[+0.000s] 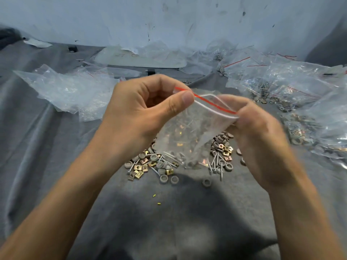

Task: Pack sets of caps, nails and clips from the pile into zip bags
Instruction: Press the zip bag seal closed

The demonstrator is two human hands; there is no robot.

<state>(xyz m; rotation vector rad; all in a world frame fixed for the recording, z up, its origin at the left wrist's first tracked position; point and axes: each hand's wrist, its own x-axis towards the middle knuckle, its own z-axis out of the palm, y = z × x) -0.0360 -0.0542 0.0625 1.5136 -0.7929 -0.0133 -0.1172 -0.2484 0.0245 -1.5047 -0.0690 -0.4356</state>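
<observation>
A small clear zip bag with a red strip along its mouth hangs above the pile, held by both hands. My left hand pinches the left end of the red strip between thumb and forefinger. My right hand, blurred, grips the right end of the mouth. Through the plastic I see nails and brass-coloured clips, though I cannot tell whether they lie inside the bag or on the pile behind it. The pile of grey round caps, nails and brass clips lies on grey cloth below the bag.
A heap of empty clear bags lies at the left. Filled zip bags are stacked at the right. A pale wall rises behind. Two tiny yellow bits lie on the cloth near me.
</observation>
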